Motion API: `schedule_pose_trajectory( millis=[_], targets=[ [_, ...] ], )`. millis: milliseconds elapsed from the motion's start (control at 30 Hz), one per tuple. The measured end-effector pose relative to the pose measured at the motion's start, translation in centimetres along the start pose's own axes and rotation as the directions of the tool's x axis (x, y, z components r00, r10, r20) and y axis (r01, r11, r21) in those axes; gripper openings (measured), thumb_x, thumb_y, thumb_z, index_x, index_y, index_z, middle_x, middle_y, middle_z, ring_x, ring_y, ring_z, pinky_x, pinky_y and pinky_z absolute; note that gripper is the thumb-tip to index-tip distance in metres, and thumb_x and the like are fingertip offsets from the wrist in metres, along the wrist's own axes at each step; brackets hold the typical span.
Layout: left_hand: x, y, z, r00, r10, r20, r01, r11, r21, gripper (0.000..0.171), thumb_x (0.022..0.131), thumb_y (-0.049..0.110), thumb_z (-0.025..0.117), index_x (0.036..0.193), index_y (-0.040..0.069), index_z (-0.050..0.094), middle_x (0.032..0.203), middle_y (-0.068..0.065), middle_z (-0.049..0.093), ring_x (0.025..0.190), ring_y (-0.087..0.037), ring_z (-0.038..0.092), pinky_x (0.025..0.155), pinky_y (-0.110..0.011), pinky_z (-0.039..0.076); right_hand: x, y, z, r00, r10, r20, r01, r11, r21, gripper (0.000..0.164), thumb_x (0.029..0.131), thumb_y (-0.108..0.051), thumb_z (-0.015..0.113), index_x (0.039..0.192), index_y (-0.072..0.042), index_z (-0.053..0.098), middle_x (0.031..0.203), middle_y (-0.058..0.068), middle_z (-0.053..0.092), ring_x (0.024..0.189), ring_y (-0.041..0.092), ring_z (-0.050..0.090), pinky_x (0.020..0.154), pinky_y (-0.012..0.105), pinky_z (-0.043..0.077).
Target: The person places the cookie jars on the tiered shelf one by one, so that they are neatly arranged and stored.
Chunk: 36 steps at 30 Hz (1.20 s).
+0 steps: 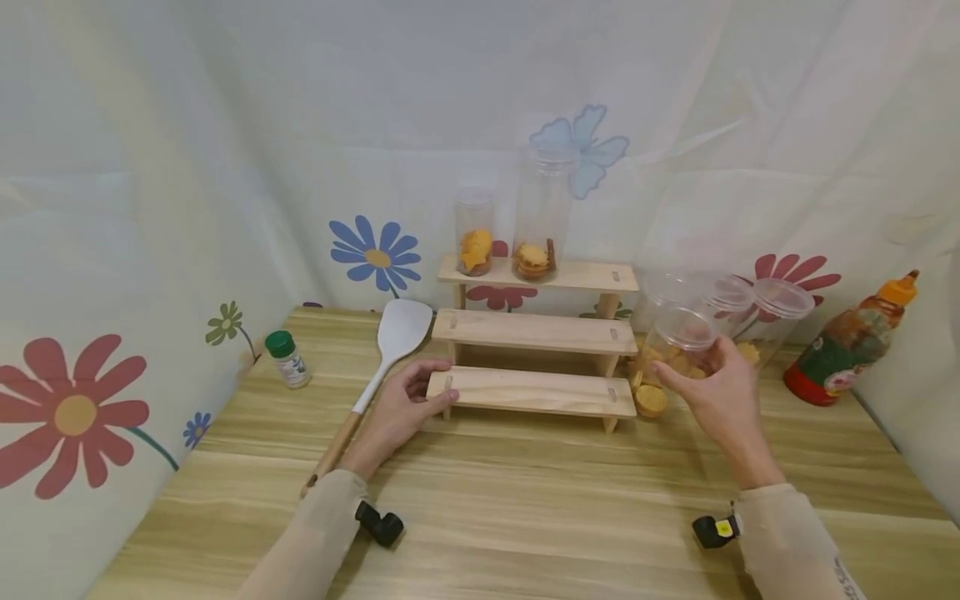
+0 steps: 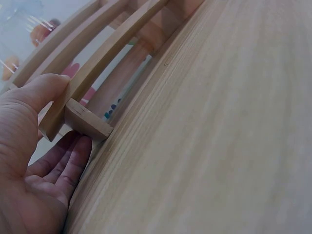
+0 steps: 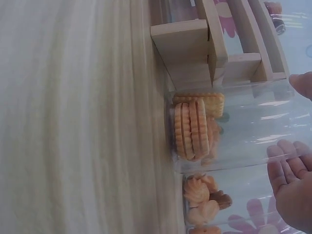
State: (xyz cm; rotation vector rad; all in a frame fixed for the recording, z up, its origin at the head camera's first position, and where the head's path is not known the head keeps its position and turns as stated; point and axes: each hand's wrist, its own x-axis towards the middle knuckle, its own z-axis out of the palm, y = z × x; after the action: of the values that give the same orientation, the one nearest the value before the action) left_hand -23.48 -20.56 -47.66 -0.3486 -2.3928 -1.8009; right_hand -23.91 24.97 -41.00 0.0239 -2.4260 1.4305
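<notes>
A three-tier wooden display stand [image 1: 534, 392] stands on the table. My left hand [image 1: 401, 408] holds the left end of its lowest tier; in the left wrist view the thumb [image 2: 46, 90] lies on the board and the fingers are by the leg. To the right of the stand, my right hand [image 1: 723, 400] grips a clear jar [image 1: 684, 329] near its top, thumb on one side and fingers on the other. Sandwich biscuits [image 3: 191, 129] lie in the bottom of that jar, seen in the right wrist view. The jar appears to stand upright on the table.
Two clear jars, a short one [image 1: 475, 221] and a tall one [image 1: 542, 208], hold cookies on the top tier. Several more jars [image 1: 780, 304] stand behind my right hand. A sauce bottle [image 1: 851, 346] is far right; a white spatula [image 1: 401, 329] and green-capped shaker [image 1: 288, 362] lie left.
</notes>
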Motion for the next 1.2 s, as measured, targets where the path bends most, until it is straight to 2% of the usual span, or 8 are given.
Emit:
schedule_pose_trajectory(
  millis=[133, 267, 367, 533, 767, 967, 1067, 1200],
  targets=[
    [-0.1, -0.1, 0.0, 1.000, -0.005, -0.002, 0.005, 1.000, 0.002, 0.046, 0.097, 0.017, 0.091, 0.139, 0.011, 0.073, 0.130, -0.015, 0.075, 0.109, -0.021, 0.070, 0.092, -0.025, 0.057, -0.2, 0.1, 0.0, 1.000, 0.017, 0.014, -0.016, 1.000, -0.017, 0.078, 0.095, -0.032, 0.093, 0.157, -0.006, 0.055, 0.151, 0.018, 0.068, 0.128, 0.011, 0.063, 0.100, 0.019, 0.050],
    [-0.1, -0.1, 0.0, 1.000, -0.003, -0.005, 0.003, 1.000, 0.002, 0.046, 0.096, 0.018, 0.091, 0.138, 0.012, 0.073, 0.130, -0.014, 0.075, 0.110, -0.023, 0.070, 0.093, -0.025, 0.057, -0.2, 0.1, 0.1, 0.999, 0.038, 0.030, -0.037, 0.999, -0.015, 0.081, 0.095, -0.034, 0.093, 0.159, -0.005, 0.053, 0.154, 0.019, 0.066, 0.141, 0.034, 0.061, 0.115, 0.044, 0.052],
    [-0.1, 0.0, 0.0, 1.000, 0.002, -0.003, -0.002, 1.000, -0.002, 0.046, 0.097, 0.018, 0.091, 0.138, 0.012, 0.073, 0.131, -0.014, 0.075, 0.111, -0.024, 0.070, 0.092, -0.025, 0.057, -0.3, 0.0, 0.0, 0.998, 0.040, 0.039, -0.039, 0.999, -0.017, 0.082, 0.095, -0.034, 0.093, 0.159, -0.003, 0.052, 0.154, 0.021, 0.065, 0.143, 0.041, 0.060, 0.117, 0.057, 0.049],
    [-0.1, 0.1, 0.0, 1.000, -0.001, 0.004, 0.001, 1.000, -0.001, 0.046, 0.097, 0.017, 0.090, 0.139, 0.012, 0.073, 0.131, -0.015, 0.074, 0.111, -0.024, 0.070, 0.092, -0.025, 0.057, -0.4, 0.0, 0.0, 0.998, 0.035, 0.050, -0.034, 0.999, -0.024, 0.082, 0.094, -0.034, 0.093, 0.158, -0.001, 0.052, 0.154, 0.024, 0.065, 0.143, 0.043, 0.060, 0.117, 0.065, 0.047],
    [-0.1, 0.1, -0.1, 1.000, -0.002, 0.006, 0.002, 1.000, 0.000, 0.046, 0.097, 0.017, 0.090, 0.139, 0.013, 0.073, 0.132, -0.015, 0.074, 0.110, -0.024, 0.070, 0.090, -0.025, 0.057, -0.3, 0.2, 0.0, 0.997, 0.030, 0.064, -0.028, 0.999, -0.036, 0.085, 0.094, -0.036, 0.093, 0.159, -0.001, 0.051, 0.155, 0.025, 0.064, 0.144, 0.045, 0.059, 0.117, 0.066, 0.047],
    [-0.1, 0.0, -0.1, 1.000, -0.003, 0.006, 0.003, 1.000, -0.003, 0.045, 0.097, 0.018, 0.090, 0.139, 0.013, 0.073, 0.131, -0.015, 0.074, 0.109, -0.025, 0.070, 0.088, -0.025, 0.057, -0.4, 0.0, -0.2, 0.997, 0.030, 0.072, -0.027, 0.998, -0.049, 0.083, 0.094, -0.037, 0.094, 0.158, -0.003, 0.053, 0.154, 0.023, 0.065, 0.142, 0.043, 0.061, 0.115, 0.061, 0.050],
    [0.0, 0.0, -0.1, 1.000, -0.007, 0.006, 0.007, 1.000, -0.002, 0.045, 0.097, 0.018, 0.090, 0.139, 0.013, 0.073, 0.130, -0.015, 0.075, 0.108, -0.025, 0.070, 0.087, -0.026, 0.057, -0.5, -0.3, -0.4, 0.997, 0.030, 0.067, -0.025, 0.997, -0.066, 0.080, 0.094, -0.037, 0.094, 0.155, -0.004, 0.056, 0.151, 0.021, 0.068, 0.138, 0.037, 0.064, 0.109, 0.039, 0.057],
    [0.0, -0.1, -0.1, 1.000, -0.009, 0.005, 0.009, 1.000, 0.000, 0.045, 0.097, 0.018, 0.090, 0.139, 0.013, 0.073, 0.129, -0.014, 0.075, 0.108, -0.024, 0.070, 0.087, -0.026, 0.057, -0.5, -1.1, -1.0, 0.999, 0.005, 0.032, -0.003, 0.998, -0.068, 0.074, 0.093, -0.035, 0.094, 0.150, -0.003, 0.059, 0.137, 0.013, 0.073, 0.120, 0.014, 0.067, 0.090, 0.011, 0.052]
  ],
)
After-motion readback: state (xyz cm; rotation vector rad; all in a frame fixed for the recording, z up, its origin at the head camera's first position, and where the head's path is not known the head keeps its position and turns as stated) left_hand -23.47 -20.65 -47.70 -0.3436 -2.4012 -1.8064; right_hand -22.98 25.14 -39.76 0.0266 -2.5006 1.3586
